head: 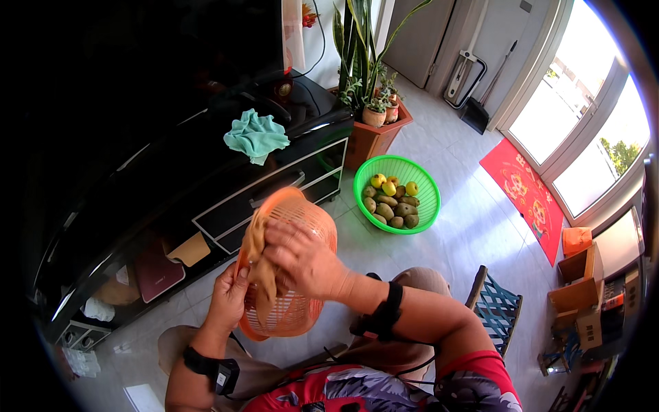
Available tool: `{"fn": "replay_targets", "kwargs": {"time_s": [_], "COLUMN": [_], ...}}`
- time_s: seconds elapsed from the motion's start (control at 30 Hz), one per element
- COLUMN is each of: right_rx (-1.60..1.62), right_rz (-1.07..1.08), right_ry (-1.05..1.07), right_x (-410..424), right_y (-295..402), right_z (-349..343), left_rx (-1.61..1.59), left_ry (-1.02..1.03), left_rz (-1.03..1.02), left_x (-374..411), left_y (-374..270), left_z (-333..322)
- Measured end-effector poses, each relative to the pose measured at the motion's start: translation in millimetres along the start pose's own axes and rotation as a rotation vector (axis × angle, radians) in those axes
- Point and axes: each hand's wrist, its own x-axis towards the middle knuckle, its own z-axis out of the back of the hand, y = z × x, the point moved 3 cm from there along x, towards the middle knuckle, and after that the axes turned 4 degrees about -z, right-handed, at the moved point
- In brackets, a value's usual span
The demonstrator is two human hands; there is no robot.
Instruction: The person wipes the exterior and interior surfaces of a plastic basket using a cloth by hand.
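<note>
An orange plastic basket is held up, tilted on its side, above my lap. My left hand grips its near-left rim, with the thumb over the edge. My right hand presses a tan cloth against the basket's inside by the rim; the fingertips are partly blurred. Beyond the basket, a bright green plastic basket stands on the floor. In it lie several potatoes and several yellow apples.
A black TV cabinet runs along the left, with a crumpled teal cloth on top. A brown planter stands behind the green basket. At the right are a folding stool, a red doormat and cardboard boxes.
</note>
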Motion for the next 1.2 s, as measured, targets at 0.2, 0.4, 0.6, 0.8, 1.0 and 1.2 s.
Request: {"fn": "replay_targets", "kwargs": {"time_s": [0.2, 0.4, 0.6, 0.8, 1.0, 1.2], "right_rx": [0.090, 0.044, 0.080, 0.122, 0.061, 0.057], "right_rz": [-0.395, -0.329, 0.019, 0.004, -0.157, -0.444], "right_ry": [-0.102, -0.123, -0.013, -0.018, 0.000, -0.112], "right_x": [-8.0, -12.3, -8.2, -11.5, -8.7, -6.5], "right_y": [-54.1, -40.1, 8.8, 13.2, -1.3, -45.9], "right_z": [-1.3, -5.2, -4.1, -13.3, -12.3, -4.4], "left_rx": [0.187, 0.166, 0.157, 0.108, 0.127, 0.246], "left_ry": [0.048, 0.069, 0.063, 0.067, 0.095, 0.138], "left_rz": [-0.013, 0.031, -0.018, -0.002, -0.018, -0.008], "left_x": [-5.8, -11.3, -8.6, -6.6, -6.5, -9.6], "left_y": [-1.5, -7.4, -2.7, -7.3, -5.5, -2.7], "left_z": [-5.5, -6.0, -0.9, -6.6, -11.9, -7.1]}}
